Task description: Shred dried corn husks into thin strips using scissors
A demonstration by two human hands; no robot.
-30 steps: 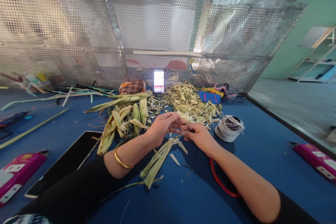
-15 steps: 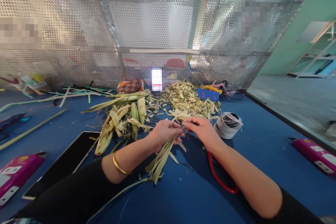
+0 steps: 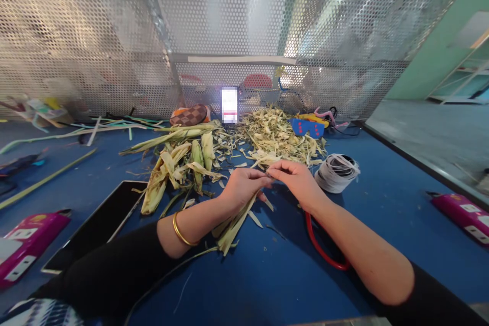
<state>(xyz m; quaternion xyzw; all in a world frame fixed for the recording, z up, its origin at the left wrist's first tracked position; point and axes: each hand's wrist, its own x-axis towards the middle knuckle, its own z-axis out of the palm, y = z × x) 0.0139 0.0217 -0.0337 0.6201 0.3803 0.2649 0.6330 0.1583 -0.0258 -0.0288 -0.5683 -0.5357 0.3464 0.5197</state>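
Observation:
My left hand [image 3: 246, 187] is closed round the upper end of a bundle of dried corn husk strips [image 3: 233, 232], whose loose ends fan down toward me. Right beside it, my right hand [image 3: 292, 178] pinches at the top of the bundle with thumb and forefinger; what lies between those fingertips is too small to make out. A thin pale stalk [image 3: 198, 253] trails from the lower part of the bundle to the left. Small husk scraps [image 3: 255, 219] lie on the blue table just under my hands.
Whole corn husks [image 3: 156, 193] lie left of my hands, with a heap of husk shreds [image 3: 278, 135] behind. A spool of white twine [image 3: 336, 173] stands at right, near red handles [image 3: 321, 252]. Purple power strips [image 3: 34, 244] flank both sides; a dark tablet [image 3: 95, 224] lies left.
My left hand has moved down over the bundle's upper end, and my right hand has shifted to its top. The bundle hangs a little more upright. The view has tilted down slightly.

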